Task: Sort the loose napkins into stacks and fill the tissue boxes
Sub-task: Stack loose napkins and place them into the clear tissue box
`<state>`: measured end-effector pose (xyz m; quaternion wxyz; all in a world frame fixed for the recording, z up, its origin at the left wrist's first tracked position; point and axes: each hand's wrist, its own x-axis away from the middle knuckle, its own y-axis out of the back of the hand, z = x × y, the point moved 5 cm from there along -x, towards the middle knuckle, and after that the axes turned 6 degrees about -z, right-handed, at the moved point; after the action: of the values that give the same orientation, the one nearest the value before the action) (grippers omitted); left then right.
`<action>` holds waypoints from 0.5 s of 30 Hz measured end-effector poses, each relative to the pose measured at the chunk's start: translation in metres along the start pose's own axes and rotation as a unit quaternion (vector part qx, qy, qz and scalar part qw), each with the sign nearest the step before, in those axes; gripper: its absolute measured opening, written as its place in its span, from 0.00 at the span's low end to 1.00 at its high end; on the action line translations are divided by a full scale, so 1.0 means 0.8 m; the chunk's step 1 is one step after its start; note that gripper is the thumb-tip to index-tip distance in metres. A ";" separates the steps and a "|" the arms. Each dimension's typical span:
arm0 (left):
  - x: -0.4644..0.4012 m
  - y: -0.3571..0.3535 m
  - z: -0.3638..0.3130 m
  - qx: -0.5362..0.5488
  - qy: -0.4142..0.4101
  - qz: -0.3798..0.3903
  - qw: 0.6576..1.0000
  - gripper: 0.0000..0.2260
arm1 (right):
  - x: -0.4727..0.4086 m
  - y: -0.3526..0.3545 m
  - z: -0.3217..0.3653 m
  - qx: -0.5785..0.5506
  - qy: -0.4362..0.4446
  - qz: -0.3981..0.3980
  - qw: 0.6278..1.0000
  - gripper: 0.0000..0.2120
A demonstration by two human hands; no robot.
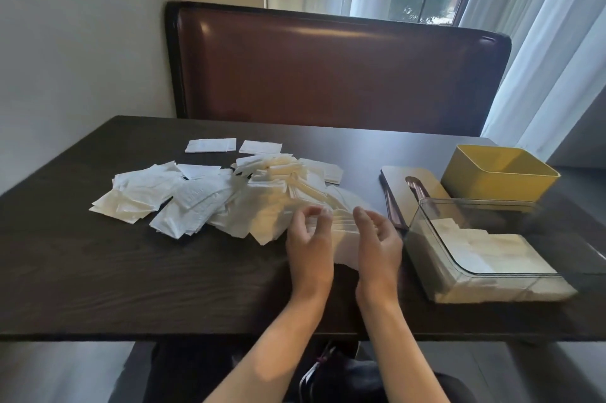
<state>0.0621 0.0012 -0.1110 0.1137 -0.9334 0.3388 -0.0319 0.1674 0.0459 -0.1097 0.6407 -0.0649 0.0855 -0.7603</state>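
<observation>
Napkins (288, 202) lie directly ahead of both hands, and that is the relation the next move turns on: the fanned, overlapping run of them sits between and just beyond the fingertips, its long axis running from near right to far left across the dark surface (131, 271). Nearest the person, the left hand (310, 238) and the right hand (378, 243) hover side by side at the near edge of the pile, a narrow gap between them, fingers loosely curled; the left fingertips seem to touch or pinch the edge of a napkin, though blur keeps me from telling whether anything is truly gripped, and the right hand looks relaxed and holds nothing I can see. Both are about equally close to the fanned run. Just right of the right hand stands a clear tissue box (485, 248), already partly filled with a flat stack of napkins. Beyond it lies a flat lid (410, 182) with a slot, and farther right an open yellow tissue box (498, 173), whose inside I cannot see. Farther left the loose pile spreads wide, with two flat napkins (210, 145) lying apart at the far side. Gathered stacks would likely travel rightward to the boxes.
</observation>
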 end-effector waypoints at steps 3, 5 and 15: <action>-0.006 -0.001 0.003 -0.004 -0.012 -0.046 0.999 0.01 | -0.002 -0.003 -0.006 0.020 0.009 -0.020 1.000 0.11; -0.010 0.002 0.002 -0.010 -0.019 -0.060 0.998 0.04 | -0.005 -0.002 -0.008 0.032 0.002 -0.029 0.999 0.10; -0.019 -0.001 0.007 -0.007 -0.025 -0.049 0.998 0.04 | -0.017 -0.004 -0.016 0.074 -0.004 0.009 0.997 0.05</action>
<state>0.0517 0.0126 -0.1157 0.1134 -0.9501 0.2902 -0.0118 0.1643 0.0604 -0.1210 0.6506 -0.0189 0.0270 -0.7587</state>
